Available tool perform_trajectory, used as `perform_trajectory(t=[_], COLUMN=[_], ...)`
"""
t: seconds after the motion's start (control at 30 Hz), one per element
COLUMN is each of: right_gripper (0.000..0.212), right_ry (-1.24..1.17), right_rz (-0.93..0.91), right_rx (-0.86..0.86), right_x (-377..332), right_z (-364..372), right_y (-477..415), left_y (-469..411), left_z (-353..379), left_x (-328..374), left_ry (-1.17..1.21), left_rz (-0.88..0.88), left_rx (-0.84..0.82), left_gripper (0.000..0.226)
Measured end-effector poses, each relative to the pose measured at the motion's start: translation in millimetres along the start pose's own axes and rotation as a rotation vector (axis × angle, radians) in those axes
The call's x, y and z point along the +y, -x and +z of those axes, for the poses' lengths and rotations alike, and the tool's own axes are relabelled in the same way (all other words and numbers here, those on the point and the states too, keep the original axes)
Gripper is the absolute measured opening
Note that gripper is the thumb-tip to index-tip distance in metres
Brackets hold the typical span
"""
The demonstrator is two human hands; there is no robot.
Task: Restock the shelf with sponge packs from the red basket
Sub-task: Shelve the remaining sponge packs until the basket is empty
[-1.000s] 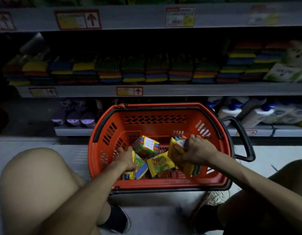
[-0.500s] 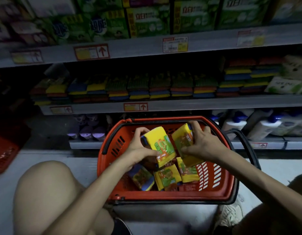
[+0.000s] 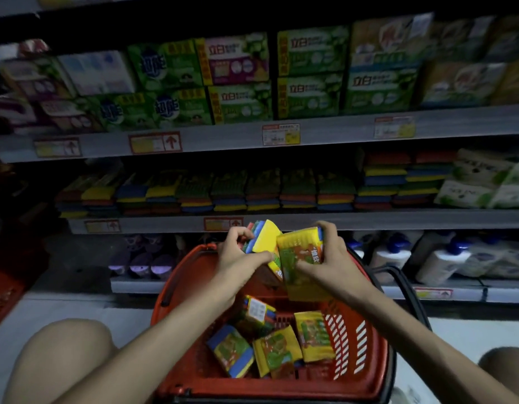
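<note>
Sponge pack (image 3: 265,237), a film-wrapped rectangular block with layered coloured edges, sits at frame centre gripped in the left hand (image 3: 237,258), fingers curled over its top and thumb under. It touches a second pack (image 3: 300,263) with a glossy yellow-green printed face, gripped by the right hand (image 3: 332,258). Both are held above the red basket (image 3: 377,330) of slotted plastic, where four loose packs (image 3: 277,352) lie at lower centre; just behind the hands, the grey shelf (image 3: 310,221) carries rows of stacked sponges (image 3: 264,196).
</note>
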State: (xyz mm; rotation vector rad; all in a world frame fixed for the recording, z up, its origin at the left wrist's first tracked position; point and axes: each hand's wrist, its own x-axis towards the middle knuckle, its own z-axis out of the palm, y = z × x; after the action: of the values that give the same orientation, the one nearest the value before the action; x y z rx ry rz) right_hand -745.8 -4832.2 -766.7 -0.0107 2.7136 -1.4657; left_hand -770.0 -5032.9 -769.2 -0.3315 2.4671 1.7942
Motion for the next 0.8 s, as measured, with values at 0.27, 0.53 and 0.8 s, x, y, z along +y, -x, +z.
perform_trajectory(t=[0.27,0.53,0.8], right_gripper=[0.066,0.045,0.056], right_ry=[-0.100,0.004,0.003], right_rz=[0.039,0.137,0.092], right_rx=[0.165,0.156,-0.069], right_x=[12.6,21.3,11.2], right_z=[-12.9,-40.3,-44.5], right_y=[-21.0,-18.6,-23.6], left_y=[-16.4,-33.4,-50.2], left_z=[3.1,-7.5,-25.6], left_x=[9.9,10.8,18.5], left_ry=[-0.195,0.203,0.359], left_rz=[0.010,-0.239,-0.159], left_rx=[-0.199,-0.266,-0.147], left_gripper=[0.094,0.055,0.013])
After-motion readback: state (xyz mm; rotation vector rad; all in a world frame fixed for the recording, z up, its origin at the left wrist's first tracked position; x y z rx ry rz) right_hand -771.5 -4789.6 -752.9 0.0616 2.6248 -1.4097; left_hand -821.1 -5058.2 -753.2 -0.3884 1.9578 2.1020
